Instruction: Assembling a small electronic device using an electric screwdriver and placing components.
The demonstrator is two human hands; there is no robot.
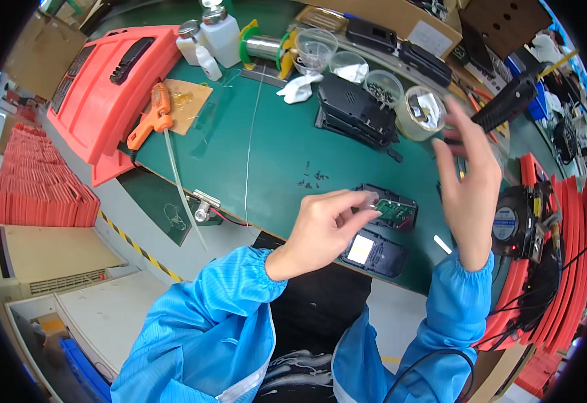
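Observation:
My left hand (323, 225) is over the near table edge, thumb and forefinger pinched at the left end of a green circuit board (394, 211). Whatever is between those fingertips is too small to make out. The board lies in a dark plastic housing half (409, 199). Closer to me lies another dark housing piece (389, 258) with a pale rectangle on it. My right hand (471, 178) is raised on the right, thumb and fingers apart, slightly blurred. Just beyond its fingertips stands a round translucent tub (410, 126); a black handheld tool (508, 104) is beyond the hand, partly hidden.
Several small dark screws (317, 178) lie mid-table. Behind them are stacked black casings (357, 111), a cup of screws (384, 87) and a solder wire spool (265, 48). An orange glue gun (153, 121) rests at left. Red trays and a fan device (512, 221) stand at right.

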